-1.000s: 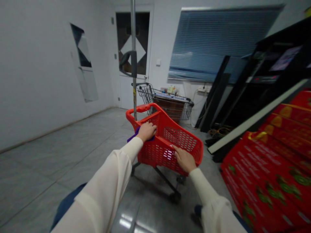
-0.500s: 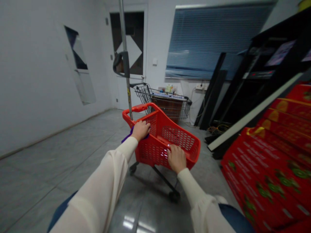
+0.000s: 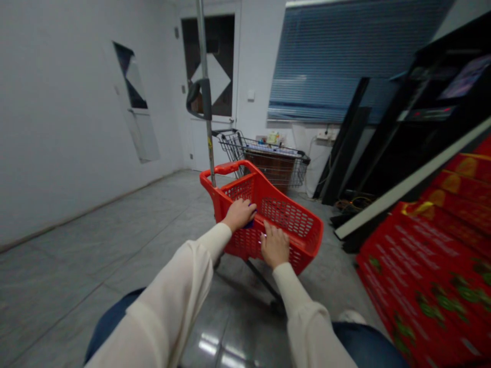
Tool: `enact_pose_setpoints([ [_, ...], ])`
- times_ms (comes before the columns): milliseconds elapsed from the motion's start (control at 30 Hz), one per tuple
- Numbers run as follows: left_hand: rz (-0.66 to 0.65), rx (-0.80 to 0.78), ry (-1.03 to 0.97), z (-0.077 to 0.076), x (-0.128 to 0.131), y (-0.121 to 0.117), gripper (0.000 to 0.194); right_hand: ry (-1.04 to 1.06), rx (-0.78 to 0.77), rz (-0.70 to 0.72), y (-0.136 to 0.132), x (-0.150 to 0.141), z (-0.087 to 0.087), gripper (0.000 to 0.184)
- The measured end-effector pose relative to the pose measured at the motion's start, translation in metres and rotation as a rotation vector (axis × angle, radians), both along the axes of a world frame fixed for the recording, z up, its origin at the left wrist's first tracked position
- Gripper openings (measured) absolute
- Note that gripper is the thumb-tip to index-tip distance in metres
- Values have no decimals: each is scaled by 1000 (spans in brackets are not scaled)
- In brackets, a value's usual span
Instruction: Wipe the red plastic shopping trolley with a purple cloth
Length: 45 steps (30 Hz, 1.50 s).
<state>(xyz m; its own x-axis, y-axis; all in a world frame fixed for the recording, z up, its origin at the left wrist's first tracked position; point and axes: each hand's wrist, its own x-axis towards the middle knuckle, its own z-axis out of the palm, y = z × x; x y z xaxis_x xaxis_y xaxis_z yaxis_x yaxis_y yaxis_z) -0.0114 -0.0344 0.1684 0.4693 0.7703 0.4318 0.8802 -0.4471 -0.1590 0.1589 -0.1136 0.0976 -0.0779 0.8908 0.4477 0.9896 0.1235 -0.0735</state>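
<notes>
The tiled floor [image 3: 95, 240] spreads ahead of me, with stacked red cartons [image 3: 425, 260] at 3 o'clock, leaning black display stands [image 3: 383, 138] at 2 o'clock and a blue window blind [image 3: 326, 66] at 1 o'clock. A wire shopping cart [image 3: 276, 153] stands well off at 12 o'clock. Directly before me, also at 12 o'clock, sits the red plastic shopping cart [image 3: 286, 217], a metal pole [image 3: 206, 128] rising at its far end. My left hand [image 3: 240, 214] is closed over the cart's rim. My right hand [image 3: 274, 246] lies on the rim, fingers over the mesh; I cannot tell whether it grips. A small purple piece [image 3: 251, 223] shows beneath my left hand.
</notes>
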Motion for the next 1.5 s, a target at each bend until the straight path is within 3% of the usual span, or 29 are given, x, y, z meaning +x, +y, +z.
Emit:
enact_pose_setpoints([
  [167, 127, 45, -21, 25, -48, 18, 30, -10, 16, -8, 0, -3, -3, 50],
  [233, 136, 49, -13, 22, -42, 16, 30, -1, 22, -19, 1, -6, -3, 50],
  [400, 68, 7, -40, -9, 17, -6, 32, -1, 23, -17, 1, -6, -3, 48],
  [467, 44, 1, -48, -14, 28, -10, 33, -8, 19, -14, 0, -2, -3, 48],
  [600, -13, -25, 17, 1, 4, 4, 32, -14, 28, -13, -1, 3, -5, 48],
  [767, 120, 19, -16, 24, -39, 26, 31, -8, 51, -14, 2, -1, -10, 50],
  [833, 130, 22, -27, 20, -33, 23, 30, -6, 57, -15, 4, -4, -11, 50],
  [1000, 58, 0, -35, -7, 19, -5, 32, -15, 68, -22, 7, -5, -13, 49],
  [1067, 26, -8, -40, -12, 30, -10, 33, -24, 69, -18, 6, -4, -12, 49],
  [1167, -12, -40, -5, -3, 16, -2, 33, -36, 55, -12, 4, -2, -11, 49],
  [1333, 150, 16, 12, 25, -33, 23, 32, -32, 49, -17, 3, -4, -10, 50],
  [1400, 168, 29, 6, 25, -33, 23, 31, -24, 54, -19, 4, -7, -10, 50],
  [1500, 113, -4, -17, 9, -7, 9, 29, -15, 48, -25, 5, -11, -8, 51],
])
